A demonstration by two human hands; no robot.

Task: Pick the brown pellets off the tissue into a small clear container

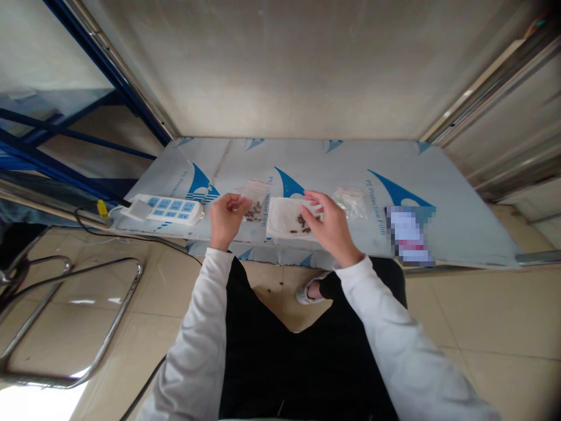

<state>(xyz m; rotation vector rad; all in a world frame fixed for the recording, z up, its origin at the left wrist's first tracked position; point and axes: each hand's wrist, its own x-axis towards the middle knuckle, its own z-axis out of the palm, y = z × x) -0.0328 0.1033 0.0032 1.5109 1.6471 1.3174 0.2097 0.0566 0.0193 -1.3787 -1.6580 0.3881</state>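
Note:
My left hand (228, 220) pinches the edge of a clear plastic zip bag (258, 192) between thumb and fingers. Small dark brown pieces lie inside that bag. To its right is a white sheet or flat pouch (280, 211), with several small brown pieces (302, 222) on it. My right hand (332, 227) hovers over the sheet's right side, thumb and fingers apart, and nothing shows between them. Its fingers partly cover the loose pieces. Just beyond the right hand lies another clear plastic bag (350, 202), its contents too blurred to name.
A white power strip (175, 210) with a plugged-in adapter stands at the left of the film-covered table (236, 158). A pixelated flat object (408, 234) lies near the front edge at right. A chrome chair frame (135, 280) stands on the floor at left, and a cable hangs nearby.

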